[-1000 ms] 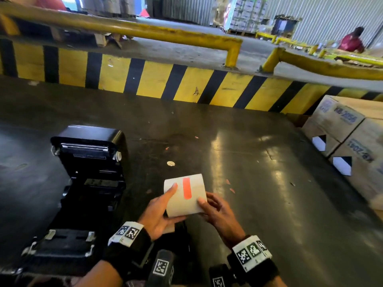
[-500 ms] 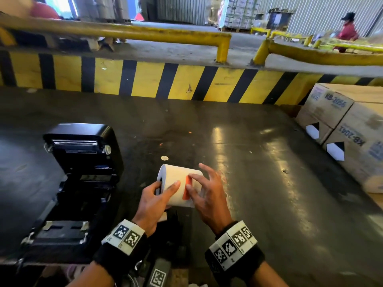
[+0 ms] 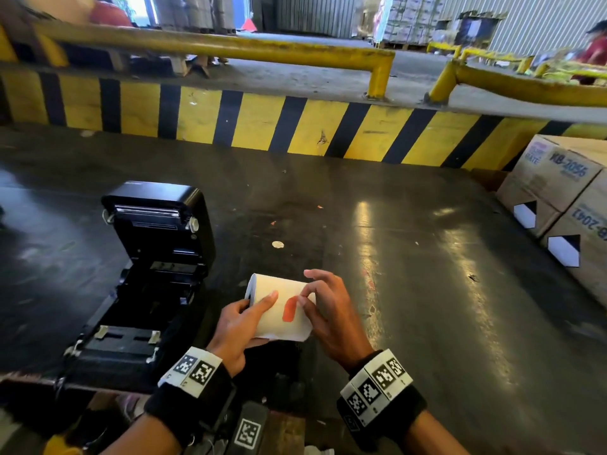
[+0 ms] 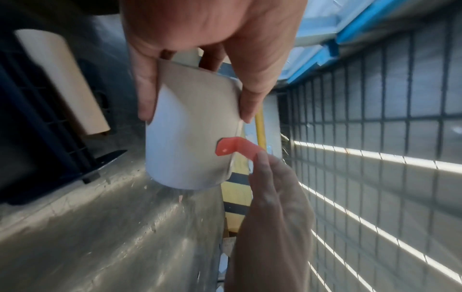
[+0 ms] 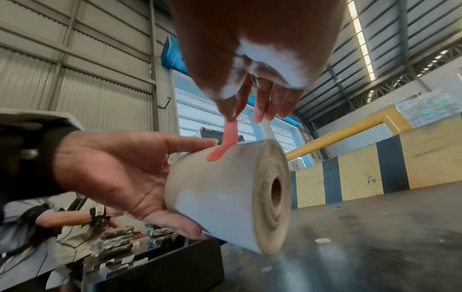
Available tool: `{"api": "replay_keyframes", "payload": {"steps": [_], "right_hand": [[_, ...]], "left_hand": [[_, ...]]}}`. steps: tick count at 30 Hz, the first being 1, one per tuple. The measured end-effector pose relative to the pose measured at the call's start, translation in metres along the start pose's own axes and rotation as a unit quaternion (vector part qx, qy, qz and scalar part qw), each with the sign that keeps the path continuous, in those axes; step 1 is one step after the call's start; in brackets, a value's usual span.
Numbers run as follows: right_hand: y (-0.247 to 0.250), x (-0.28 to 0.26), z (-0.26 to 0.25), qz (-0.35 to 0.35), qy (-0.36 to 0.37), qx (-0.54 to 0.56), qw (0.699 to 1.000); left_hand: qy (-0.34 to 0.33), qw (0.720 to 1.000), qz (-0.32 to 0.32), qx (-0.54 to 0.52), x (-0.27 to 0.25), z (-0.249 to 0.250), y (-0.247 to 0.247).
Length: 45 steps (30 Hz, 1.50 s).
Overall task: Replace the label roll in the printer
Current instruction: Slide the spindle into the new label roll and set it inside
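Note:
My left hand (image 3: 243, 320) grips a white label roll (image 3: 274, 315) (image 4: 190, 142) (image 5: 225, 193) above the dark floor, thumb on top and fingers underneath. An orange sticker tab (image 3: 289, 308) (image 4: 231, 147) (image 5: 226, 142) seals the roll's loose end. My right hand (image 3: 323, 310) pinches the tab's free end between thumb and forefinger, and the tab is partly peeled up off the paper. The black label printer (image 3: 147, 274) stands to the left with its lid (image 3: 157, 218) raised and its roll bay showing no roll.
Cardboard boxes (image 3: 565, 205) are stacked at the right. A yellow and black striped kerb (image 3: 262, 123) with yellow rails (image 3: 230, 50) runs across the back. A brown empty core (image 4: 62, 79) lies near a dark crate in the left wrist view. A person in red (image 3: 594, 50) stands far right.
The roll has turned so its side faces up. My right hand moved from the roll's right end onto the orange tab and lifted its end.

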State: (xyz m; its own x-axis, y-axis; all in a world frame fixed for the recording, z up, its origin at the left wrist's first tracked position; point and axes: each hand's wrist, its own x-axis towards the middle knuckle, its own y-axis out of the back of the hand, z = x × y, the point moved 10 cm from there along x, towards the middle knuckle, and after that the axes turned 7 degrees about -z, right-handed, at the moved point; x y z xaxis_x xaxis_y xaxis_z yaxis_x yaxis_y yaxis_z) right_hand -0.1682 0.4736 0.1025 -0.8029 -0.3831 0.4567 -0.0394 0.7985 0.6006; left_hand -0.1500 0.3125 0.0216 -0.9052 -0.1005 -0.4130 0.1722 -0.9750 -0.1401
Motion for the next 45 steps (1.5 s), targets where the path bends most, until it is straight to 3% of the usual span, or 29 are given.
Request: {"api": "replay_keyframes", "payload": {"steps": [3,8,12,14,17,21,33,39,42,45], "right_hand": [[-0.011,-0.009,-0.001,-0.032,0.015,-0.018,0.999],[-0.01,-0.029,0.014,-0.035,-0.031,0.059,0.997],[0.01,-0.041,0.049,0.021,-0.139,0.136,0.981],[0.006,-0.046,0.076,-0.038,-0.204,0.081,0.975],[-0.024,-0.064,0.121,-0.194,-0.279,-0.042,0.94],[-0.069,-0.085,0.146,-0.308,-0.297,-0.133,0.894],[-0.077,-0.073,0.152,-0.299,-0.319,-0.174,0.883],[-0.109,-0.053,0.132,-0.31,-0.316,-0.201,0.874],[-0.116,-0.053,0.13,-0.29,-0.319,-0.158,0.889],[-0.106,-0.047,0.126,-0.205,-0.327,-0.034,0.922]], "left_hand": [[0.032,0.999,0.022,-0.004,0.007,-0.012,0.013],[0.05,0.998,0.036,-0.011,0.014,-0.022,0.023],[0.053,0.998,0.041,-0.012,0.012,-0.026,0.027],[0.054,0.997,0.043,-0.014,0.011,-0.029,0.031],[0.057,0.997,0.041,-0.02,0.007,-0.034,0.037],[0.064,0.997,0.038,-0.034,0.001,-0.04,0.044],[0.052,0.994,0.055,-0.074,-0.014,-0.039,0.067],[0.036,0.992,0.058,-0.106,-0.02,-0.034,0.079],[0.025,0.988,0.06,-0.136,-0.023,-0.035,0.088],[0.019,0.985,0.059,-0.161,-0.023,-0.034,0.095]]}}
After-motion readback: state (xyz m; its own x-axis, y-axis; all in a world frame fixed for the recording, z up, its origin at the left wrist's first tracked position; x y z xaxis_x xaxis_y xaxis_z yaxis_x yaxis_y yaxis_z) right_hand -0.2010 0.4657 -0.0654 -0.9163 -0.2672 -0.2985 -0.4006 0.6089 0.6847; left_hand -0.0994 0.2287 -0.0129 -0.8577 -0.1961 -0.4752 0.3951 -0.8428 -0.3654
